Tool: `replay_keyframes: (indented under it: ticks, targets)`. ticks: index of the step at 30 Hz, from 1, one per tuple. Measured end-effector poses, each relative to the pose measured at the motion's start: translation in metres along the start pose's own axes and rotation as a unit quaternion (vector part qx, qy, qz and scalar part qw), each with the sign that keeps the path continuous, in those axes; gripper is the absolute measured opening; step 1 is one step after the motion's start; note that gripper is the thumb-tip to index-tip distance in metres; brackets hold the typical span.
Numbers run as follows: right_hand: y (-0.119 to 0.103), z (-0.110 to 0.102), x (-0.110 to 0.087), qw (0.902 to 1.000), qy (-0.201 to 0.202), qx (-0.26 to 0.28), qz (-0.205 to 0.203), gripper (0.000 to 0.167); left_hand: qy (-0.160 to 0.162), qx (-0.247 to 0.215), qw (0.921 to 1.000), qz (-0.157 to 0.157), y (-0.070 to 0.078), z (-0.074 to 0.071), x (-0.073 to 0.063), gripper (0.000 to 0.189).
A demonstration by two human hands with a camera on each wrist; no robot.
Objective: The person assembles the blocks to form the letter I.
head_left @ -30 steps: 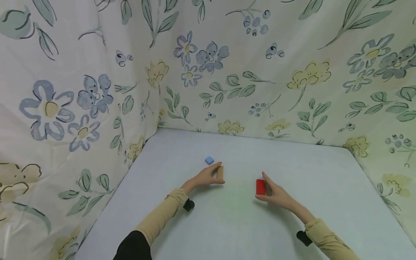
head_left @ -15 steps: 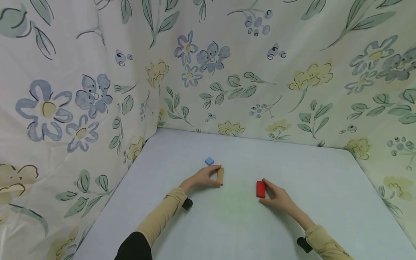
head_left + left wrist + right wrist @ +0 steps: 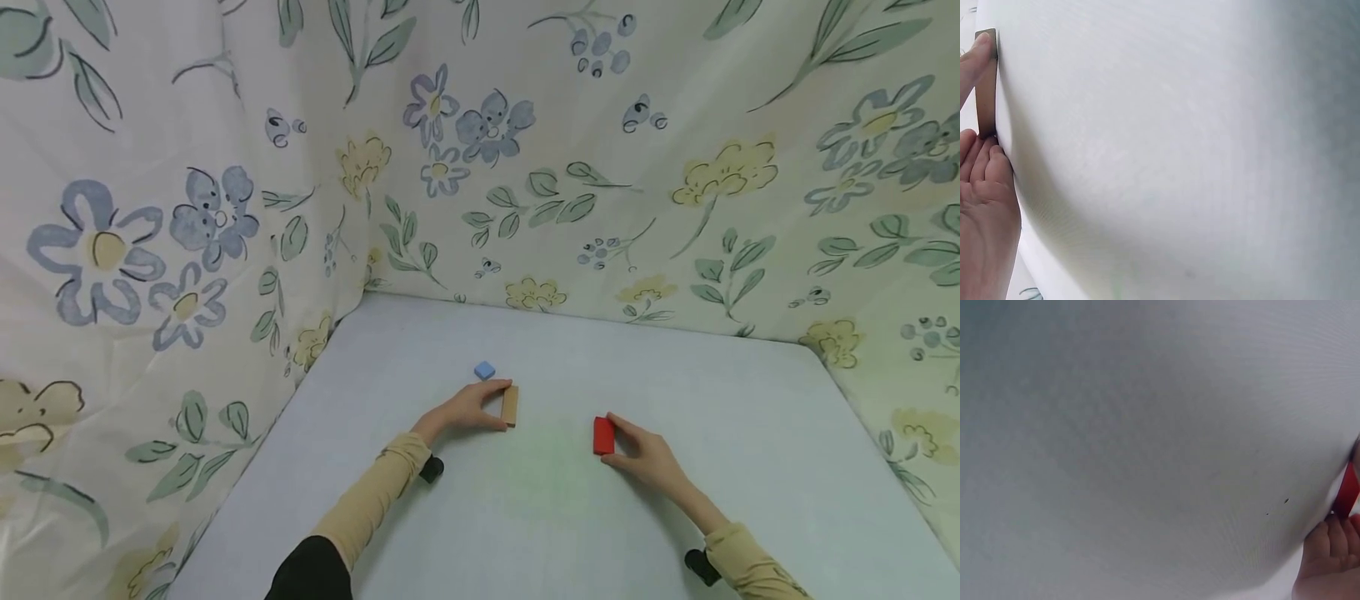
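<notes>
My left hand [image 3: 467, 407] holds a narrow wooden block [image 3: 510, 406] by its two ends, fingers at the far end and thumb at the near one. In the left wrist view the wooden block [image 3: 986, 94] stands close against the white surface, spanned by the thumb and fingertips. To the right, my right hand [image 3: 651, 457] holds a red block [image 3: 603, 436] in the same way, fingertips at its far right corner and thumb at its near end. Only part of the red block [image 3: 1348, 490] shows at the right edge of the right wrist view.
A small blue block [image 3: 484, 369] lies just beyond the left hand's fingers. The white table [image 3: 555, 533] runs back to a flower-printed curtain [image 3: 600, 192], which also hangs along the left and right sides.
Both hands have drawn back slightly from around their blocks, so more of each block's near end shows. The blocks keep nearly the same places. The blue block stays put.
</notes>
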State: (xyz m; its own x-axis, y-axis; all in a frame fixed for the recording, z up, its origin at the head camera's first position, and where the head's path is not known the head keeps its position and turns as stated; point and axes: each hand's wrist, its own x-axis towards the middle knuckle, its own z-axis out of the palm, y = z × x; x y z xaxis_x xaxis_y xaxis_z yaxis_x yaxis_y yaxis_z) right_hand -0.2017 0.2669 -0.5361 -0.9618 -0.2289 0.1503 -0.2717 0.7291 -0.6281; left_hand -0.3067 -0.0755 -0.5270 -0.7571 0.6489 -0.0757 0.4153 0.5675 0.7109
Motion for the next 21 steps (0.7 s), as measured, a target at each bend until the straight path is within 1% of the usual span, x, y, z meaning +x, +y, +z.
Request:
replay_keyframes:
  ticks: [6,12,16,21]
  targets:
    - [0.0017,-0.0001,0.0015,1.0,0.004,-0.003,0.005,0.072,0.001,-0.006,0.9999,-0.008,0.0006,-0.0015,0.0001,0.083]
    - [0.0044,-0.0013,0.0024,0.9999,-0.002,0.003,0.015,0.073,-0.003,-0.008,0.9997,-0.022,0.0043,-0.003,-0.0012,0.082]
    - [0.0048,-0.002,0.0036,0.9997,-0.001,0.005,0.022,0.073,-0.008,-0.013,0.9996,-0.023,0.006,-0.0038,-0.0012,0.081]
    - [0.0029,-0.0014,0.0061,0.9995,-0.002,0.007,0.03,0.074,-0.008,-0.009,0.9995,-0.029,0.0062,-0.0046,-0.0017,0.081]
